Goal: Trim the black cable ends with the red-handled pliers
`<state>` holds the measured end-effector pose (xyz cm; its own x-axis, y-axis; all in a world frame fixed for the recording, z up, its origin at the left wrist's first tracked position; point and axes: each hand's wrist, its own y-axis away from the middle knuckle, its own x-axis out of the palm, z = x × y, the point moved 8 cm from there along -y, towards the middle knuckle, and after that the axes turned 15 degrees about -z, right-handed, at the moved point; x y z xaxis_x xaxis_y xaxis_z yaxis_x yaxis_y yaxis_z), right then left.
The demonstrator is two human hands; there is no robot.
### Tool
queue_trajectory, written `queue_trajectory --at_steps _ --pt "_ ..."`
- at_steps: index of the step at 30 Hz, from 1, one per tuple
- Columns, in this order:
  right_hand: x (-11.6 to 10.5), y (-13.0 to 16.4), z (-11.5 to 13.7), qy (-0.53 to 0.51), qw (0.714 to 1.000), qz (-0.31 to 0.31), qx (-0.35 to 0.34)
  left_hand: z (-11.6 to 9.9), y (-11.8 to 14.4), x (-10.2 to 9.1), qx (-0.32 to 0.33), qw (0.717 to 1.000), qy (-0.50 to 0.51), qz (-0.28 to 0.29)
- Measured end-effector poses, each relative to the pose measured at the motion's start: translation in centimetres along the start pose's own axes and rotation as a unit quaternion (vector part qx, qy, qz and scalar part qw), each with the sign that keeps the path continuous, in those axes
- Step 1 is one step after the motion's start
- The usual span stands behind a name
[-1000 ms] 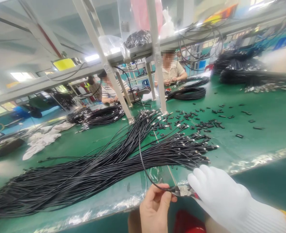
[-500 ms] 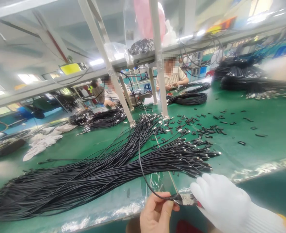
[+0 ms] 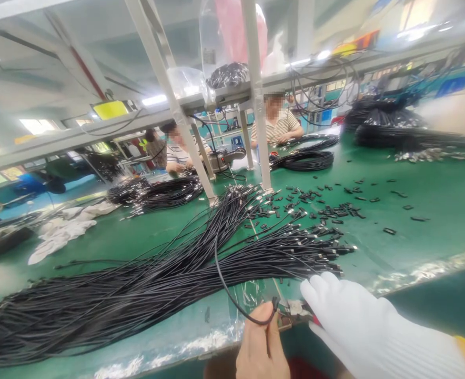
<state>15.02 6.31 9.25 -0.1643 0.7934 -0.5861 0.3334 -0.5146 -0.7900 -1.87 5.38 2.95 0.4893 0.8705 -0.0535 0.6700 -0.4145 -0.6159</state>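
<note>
My bare left hand pinches the end of one thin black cable at the table's near edge; the cable loops up into the big bundle of black cables on the green table. My right hand, in a white glove, grips a small metal tool with red handles whose tip is next to the cable end. The cable's connector points up between the two hands.
Several small black connector shells lie scattered beyond the bundle. White cloths lie at left. Metal rack posts stand mid-table. Other cable coils and two seated people are at the far side.
My left hand has turned, so the cable end now points upward and sits slightly left of the tool tip. The view has shifted a little; my gloved right hand stays near the same spot.
</note>
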Motion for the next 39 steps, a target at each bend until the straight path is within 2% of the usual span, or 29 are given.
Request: queue_trajectory --at_steps 3,6,11,14,16,18,21,23,25,28,31,34,36,37,38,39 --pt "-0.5 -0.4 0.5 0.075 0.996 -0.047 -0.002 -0.4 0.7 0.2 0.007 0.999 -0.022 -0.04" --pt "-0.2 -0.3 0.7 0.162 0.983 -0.081 0.009 -0.2 1.2 0.6 -0.01 0.999 -0.027 -0.045" --pt "1.2 0.5 1.6 0.197 0.979 -0.032 -0.043 1.4 2.1 1.0 -0.054 0.998 -0.015 -0.03" --pt "2.1 0.5 1.3 0.183 0.983 -0.015 -0.019 2.4 2.6 1.3 -0.04 0.999 0.002 -0.031" --pt "2.9 0.3 1.2 0.169 0.986 0.005 -0.007 2.5 2.7 1.4 0.011 0.999 -0.002 -0.042" --pt "3.6 0.1 1.3 0.156 0.987 0.03 -0.016 1.9 2.5 1.4 0.095 0.994 -0.021 -0.041" --pt "3.6 0.1 1.3 0.157 0.986 0.049 -0.02 0.2 2.3 1.4 0.244 0.968 -0.058 -0.028" --pt "3.7 0.4 1.3 0.156 0.986 0.059 -0.022 -0.9 2.1 1.3 0.313 0.946 -0.074 -0.03" --pt "4.2 0.7 1.4 0.148 0.986 0.071 -0.032 -1.7 1.7 1.2 0.343 0.935 -0.084 -0.028" --pt "5.3 1.1 1.2 0.122 0.987 0.093 -0.055 -2.4 1.4 1.4 0.35 0.932 -0.097 -0.02" --pt "5.9 1.3 0.8 0.082 0.988 0.106 -0.081 -2.4 1.2 1.2 0.309 0.947 -0.087 -0.016" --pt "5.3 1.3 0.3 0.046 0.991 0.088 -0.094 -1.2 0.7 1.0 0.185 0.982 -0.041 0.016" --pt "4.5 1.5 0.2 0.028 0.993 0.068 -0.094 0.3 0.3 1.1 0.045 0.997 0.007 0.062" --pt "4.0 1.5 0.2 0.018 0.994 0.052 -0.092 1.1 0.3 1.4 -0.042 0.995 0.035 0.088" --pt "3.4 1.6 0.1 0.007 0.996 0.034 -0.083 1.9 0.4 1.6 -0.137 0.982 0.068 0.111" --pt "2.9 1.6 -0.2 -0.001 0.998 0.016 -0.068 2.5 0.6 1.9 -0.233 0.958 0.108 0.127"
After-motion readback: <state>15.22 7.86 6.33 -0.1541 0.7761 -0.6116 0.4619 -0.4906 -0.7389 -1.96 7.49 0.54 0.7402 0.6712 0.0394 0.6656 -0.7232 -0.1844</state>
